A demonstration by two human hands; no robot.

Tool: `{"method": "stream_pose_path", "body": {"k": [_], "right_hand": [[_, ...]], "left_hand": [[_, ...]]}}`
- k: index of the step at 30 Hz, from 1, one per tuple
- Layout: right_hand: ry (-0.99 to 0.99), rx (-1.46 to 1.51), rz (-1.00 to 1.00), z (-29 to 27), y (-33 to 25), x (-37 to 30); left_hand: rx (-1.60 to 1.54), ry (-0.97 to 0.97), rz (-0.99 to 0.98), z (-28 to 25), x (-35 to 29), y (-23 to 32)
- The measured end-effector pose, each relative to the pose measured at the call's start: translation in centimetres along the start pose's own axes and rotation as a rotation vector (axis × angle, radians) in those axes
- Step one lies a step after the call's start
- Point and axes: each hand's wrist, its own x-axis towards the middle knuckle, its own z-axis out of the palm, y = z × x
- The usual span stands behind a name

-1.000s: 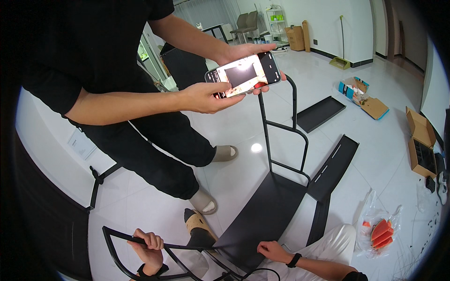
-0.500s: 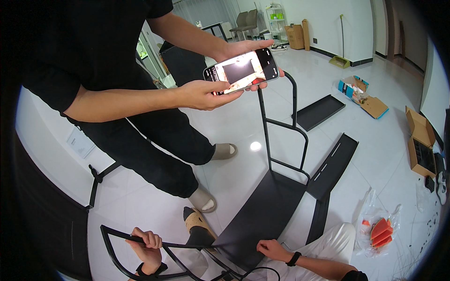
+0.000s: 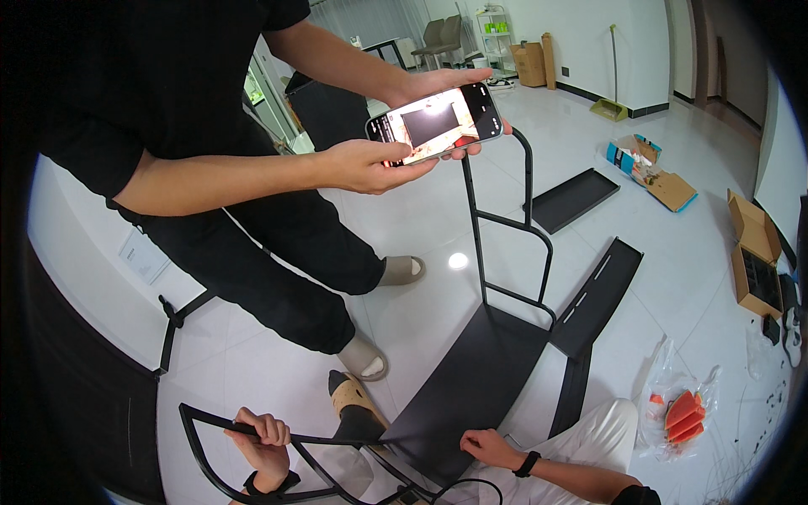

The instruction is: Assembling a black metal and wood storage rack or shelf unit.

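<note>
At the lower left, my left hand [image 3: 268,440] is wrapped round a tube of a black metal side frame [image 3: 220,487]. This frame stands at the near end of a long black shelf panel [image 3: 473,377]. A second black tubular frame [image 3: 481,244] rises from the panel's far end. My right hand [image 3: 490,449] hangs by the panel's right edge near my knee, its fingers loosely curled with nothing visible in them. Facing me on the left, a person in black holds a phone [image 3: 433,124] in both hands, one thumb on the lit screen.
Two more black shelf panels [image 3: 576,200] [image 3: 599,295] lie on the white tiled floor. Watermelon slices [image 3: 684,417] sit on a plastic bag at right. An open cardboard box [image 3: 755,269], a torn blue box [image 3: 644,164] and a dustpan [image 3: 609,109] stand farther off.
</note>
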Motion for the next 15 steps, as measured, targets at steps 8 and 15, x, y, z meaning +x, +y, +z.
{"method": "stream_pose_path", "body": {"k": [8, 15], "right_hand": [[0.005, -0.005, -0.017, 0.03, 0.04, 0.06], [-0.007, -0.004, 0.008, -0.02, -0.04, -0.01]], "left_hand": [[-0.022, 0.007, -0.003, -0.40, -0.03, -0.16], [-0.014, 0.029, -0.001, -0.15, -0.02, -0.10]]}}
